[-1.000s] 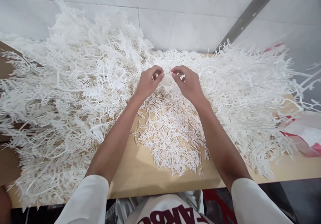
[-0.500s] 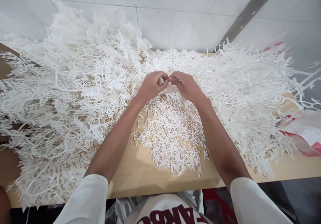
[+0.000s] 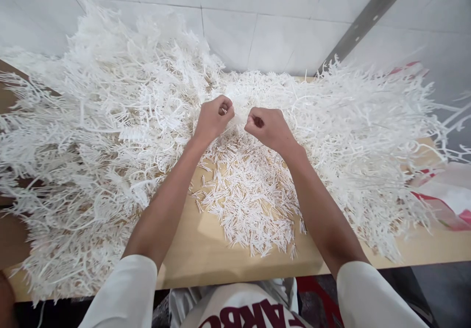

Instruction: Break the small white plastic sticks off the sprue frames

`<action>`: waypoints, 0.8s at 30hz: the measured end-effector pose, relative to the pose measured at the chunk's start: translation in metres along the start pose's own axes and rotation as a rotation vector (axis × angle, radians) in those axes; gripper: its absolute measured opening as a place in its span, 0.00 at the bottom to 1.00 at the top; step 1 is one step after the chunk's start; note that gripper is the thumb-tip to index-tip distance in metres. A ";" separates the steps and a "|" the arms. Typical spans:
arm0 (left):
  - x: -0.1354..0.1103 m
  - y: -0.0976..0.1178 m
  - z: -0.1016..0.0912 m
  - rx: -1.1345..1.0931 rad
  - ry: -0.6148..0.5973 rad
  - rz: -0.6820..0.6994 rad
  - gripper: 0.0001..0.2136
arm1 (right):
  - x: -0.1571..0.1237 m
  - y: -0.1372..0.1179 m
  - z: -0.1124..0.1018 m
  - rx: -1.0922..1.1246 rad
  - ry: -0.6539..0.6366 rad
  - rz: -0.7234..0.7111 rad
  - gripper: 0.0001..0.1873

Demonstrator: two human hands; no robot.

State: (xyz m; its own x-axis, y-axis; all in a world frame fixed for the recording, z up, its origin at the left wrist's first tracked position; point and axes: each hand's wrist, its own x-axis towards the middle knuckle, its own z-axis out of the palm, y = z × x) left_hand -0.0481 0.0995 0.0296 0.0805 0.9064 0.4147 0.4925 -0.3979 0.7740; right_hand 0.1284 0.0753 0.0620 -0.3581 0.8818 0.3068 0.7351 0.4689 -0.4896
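My left hand [image 3: 212,118] and my right hand [image 3: 268,127] are both closed into fists just above the middle of the wooden table [image 3: 206,259]. Between them they grip a white plastic branched piece [image 3: 240,117], each hand holding one end. Directly under the hands lies a heap of small white plastic sticks [image 3: 250,200]. Large tangled piles of white plastic branched frames lie to the left [image 3: 91,137] and to the right [image 3: 368,137] of the hands.
A white tiled wall [image 3: 279,29] rises behind the table, with a grey metal rail [image 3: 364,19] running diagonally. A red and white plastic bag [image 3: 449,200] lies at the right edge. The table's front edge is close to my body.
My hands came together with fingertips touching, then pulled apart sideways and closed into tighter fists on the white piece.
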 end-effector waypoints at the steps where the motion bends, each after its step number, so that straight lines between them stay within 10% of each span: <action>1: 0.002 -0.001 -0.004 -0.043 -0.013 0.000 0.02 | 0.000 0.002 0.001 0.014 0.046 0.001 0.10; 6: 0.004 0.007 -0.010 -0.140 -0.141 0.104 0.04 | 0.004 0.017 0.003 0.125 0.251 0.026 0.11; 13: 0.000 0.009 -0.007 -0.187 -0.244 0.146 0.03 | 0.004 0.020 0.004 0.199 0.005 -0.100 0.18; 24: -0.001 0.014 -0.006 -0.290 -0.290 0.111 0.12 | 0.003 0.016 0.004 0.201 0.093 -0.104 0.10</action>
State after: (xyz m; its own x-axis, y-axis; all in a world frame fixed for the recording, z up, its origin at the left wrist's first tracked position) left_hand -0.0464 0.0924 0.0433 0.3806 0.8414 0.3836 0.2062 -0.4816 0.8518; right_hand 0.1364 0.0857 0.0515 -0.3647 0.8243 0.4331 0.5648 0.5656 -0.6009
